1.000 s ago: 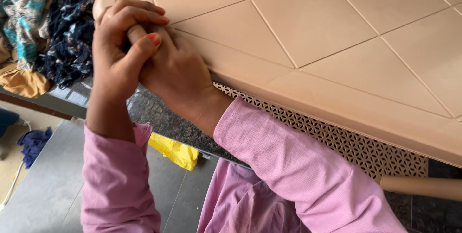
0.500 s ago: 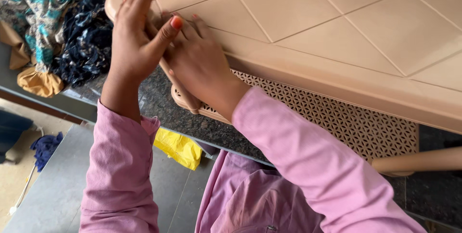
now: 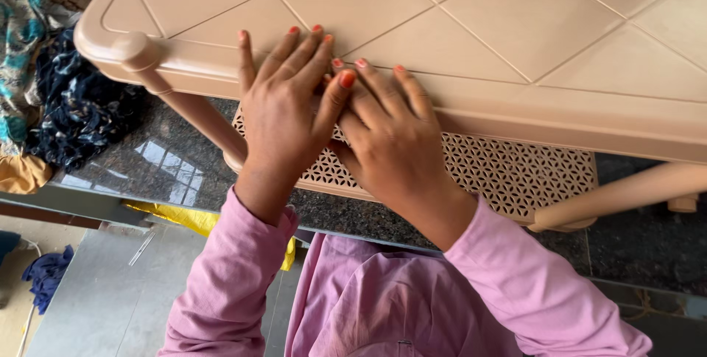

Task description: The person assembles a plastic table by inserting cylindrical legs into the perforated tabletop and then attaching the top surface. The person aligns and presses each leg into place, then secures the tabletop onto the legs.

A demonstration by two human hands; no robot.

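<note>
A dark polished stone floor (image 3: 169,173) runs across the middle of the frame under a beige plastic table (image 3: 515,40), whose diamond-grooved top fills the upper half. The table's rounded near edge crosses from upper left down to the right, with a rounded corner at upper left and a round leg (image 3: 195,110) slanting below it. Beneath the top, a perforated lattice shelf (image 3: 508,176) shows at centre right, and a second leg (image 3: 626,195) lies at the right edge.

The left hand (image 3: 283,110) lies flat, fingers spread and released, on the table's near edge at upper centre. The right hand (image 3: 394,140) rests just beside it, also open, its fingertips on the same edge; the left thumb overlaps the right fingers. Neither grips anything. Pink sleeves (image 3: 221,283) fill the bottom.

Open tabletop spreads to the right of the hands. At far left a heap of patterned cloth (image 3: 51,99) crowds the table corner. A yellow piece (image 3: 191,217) lies lower left on the floor's step, with a blue rag (image 3: 44,276) at the bottom-left edge.
</note>
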